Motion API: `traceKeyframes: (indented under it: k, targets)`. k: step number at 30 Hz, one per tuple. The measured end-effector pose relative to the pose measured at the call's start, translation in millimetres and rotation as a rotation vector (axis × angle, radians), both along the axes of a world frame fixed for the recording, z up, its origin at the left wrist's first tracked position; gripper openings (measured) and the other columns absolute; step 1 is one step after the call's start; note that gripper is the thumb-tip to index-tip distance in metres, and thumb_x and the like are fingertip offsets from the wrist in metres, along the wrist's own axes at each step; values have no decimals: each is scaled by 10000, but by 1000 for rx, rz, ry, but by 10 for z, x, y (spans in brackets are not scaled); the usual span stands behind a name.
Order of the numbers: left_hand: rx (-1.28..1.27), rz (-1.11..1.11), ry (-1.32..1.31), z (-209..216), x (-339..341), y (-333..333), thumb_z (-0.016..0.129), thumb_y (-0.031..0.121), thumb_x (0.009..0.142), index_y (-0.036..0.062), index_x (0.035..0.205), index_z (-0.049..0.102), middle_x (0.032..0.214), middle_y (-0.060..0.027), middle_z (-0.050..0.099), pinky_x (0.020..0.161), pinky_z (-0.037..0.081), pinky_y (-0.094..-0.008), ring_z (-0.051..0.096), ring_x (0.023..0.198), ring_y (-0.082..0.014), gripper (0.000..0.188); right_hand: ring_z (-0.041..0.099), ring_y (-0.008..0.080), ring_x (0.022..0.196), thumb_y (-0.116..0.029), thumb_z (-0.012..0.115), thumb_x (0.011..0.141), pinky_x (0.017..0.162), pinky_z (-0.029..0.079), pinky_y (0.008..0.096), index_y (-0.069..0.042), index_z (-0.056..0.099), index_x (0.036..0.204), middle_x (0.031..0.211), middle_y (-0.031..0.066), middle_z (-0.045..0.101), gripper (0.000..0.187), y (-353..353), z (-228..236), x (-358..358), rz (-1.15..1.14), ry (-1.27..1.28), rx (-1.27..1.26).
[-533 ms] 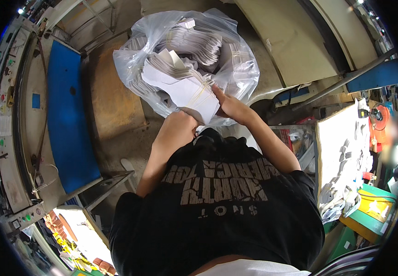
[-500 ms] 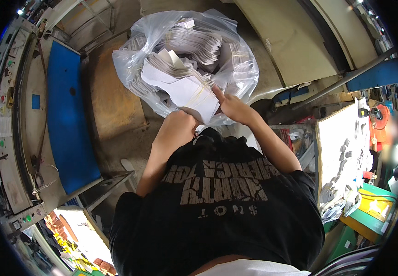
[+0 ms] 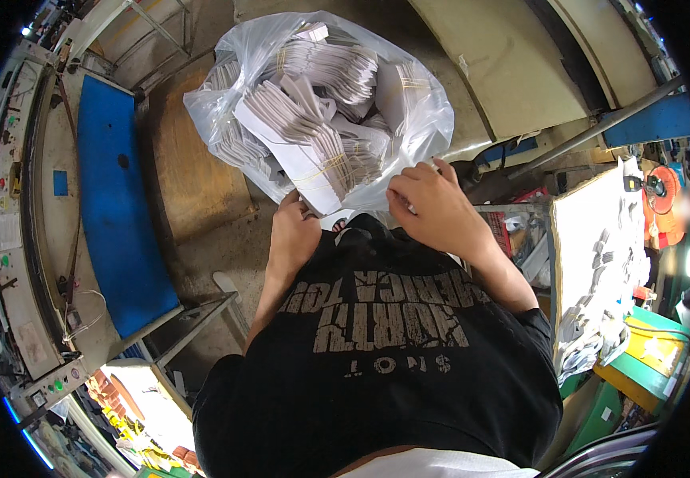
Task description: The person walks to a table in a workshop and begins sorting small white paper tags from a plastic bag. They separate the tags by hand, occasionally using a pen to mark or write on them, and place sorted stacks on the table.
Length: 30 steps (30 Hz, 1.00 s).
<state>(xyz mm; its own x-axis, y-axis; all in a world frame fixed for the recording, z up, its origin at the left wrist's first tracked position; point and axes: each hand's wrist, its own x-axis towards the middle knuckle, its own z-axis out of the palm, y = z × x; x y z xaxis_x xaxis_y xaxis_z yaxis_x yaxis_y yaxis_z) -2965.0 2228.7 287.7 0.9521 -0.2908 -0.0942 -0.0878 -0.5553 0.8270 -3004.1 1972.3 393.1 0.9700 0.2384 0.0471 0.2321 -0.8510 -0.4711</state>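
Shirt (image 3: 377, 410) (tan lettering (image 3: 393, 327)); left hand (image 3: 295, 229) at white bundle (image 3: 301, 155).

From far off I see white stacks (image 3: 301, 159) with yellowy-tan bands (image 3: 331, 165) in a cloudy, see-through bag (image 3: 431, 111). The shirt (image 3: 393, 410) is black, with pale brown-grey letters (image 3: 393, 325) that have a crackly pattern, and the board (image 3: 117, 227) is bright blue with dark spots. I can also see a patchy brown sheet (image 3: 193, 159), a cream panel (image 3: 512, 72), an orange-red fan (image 3: 664, 192), and a box (image 3: 654, 344) that is green and yellow.
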Motion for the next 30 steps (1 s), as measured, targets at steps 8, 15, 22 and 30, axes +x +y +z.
traceKeyframes:
  k: [8, 15, 22, 30]
  targets:
    - [-661, 28, 156, 338, 95, -224, 636, -44, 889, -45, 1591, -22, 1551, -236, 356, 1164, 376, -405, 411, 1433, -316, 963, 633, 316, 1036, -181, 679, 928, 1119, 394, 609, -57, 670, 905, 928, 87, 657, 127, -53, -25, -136, 134, -44, 112]
    - [-347, 157, -233, 133, 157, -416, 943, 160, 706, -101, 1515, 259, 1385, -286, 495, 1110, 416, -466, 508, 1324, -374, 1090, 620, 322, 1056, -167, 709, 880, 1132, 381, 621, -73, 664, 920, 953, 90, 647, 111, -1, -74, -184, 192, -88, 145]
    - [-54, -56, -465, 683, 322, -406, 916, 158, 621, 64, 1473, 477, 1382, -233, 530, 1100, 439, -503, 511, 1302, -462, 963, 617, 310, 1068, -122, 715, 736, 1150, 362, 630, -98, 647, 910, 948, 71, 630, 188, -95, 133, -269, 184, -147, 85]
    - [593, -837, -464, 987, 750, -529, 926, 193, 625, 283, 1498, 574, 1556, -176, 464, 1167, 431, -483, 495, 1383, -416, 946, 625, 317, 1058, -108, 705, 727, 1150, 370, 637, -78, 633, 897, 931, 85, 628, 187, -216, 0, -260, 116, -217, 18]
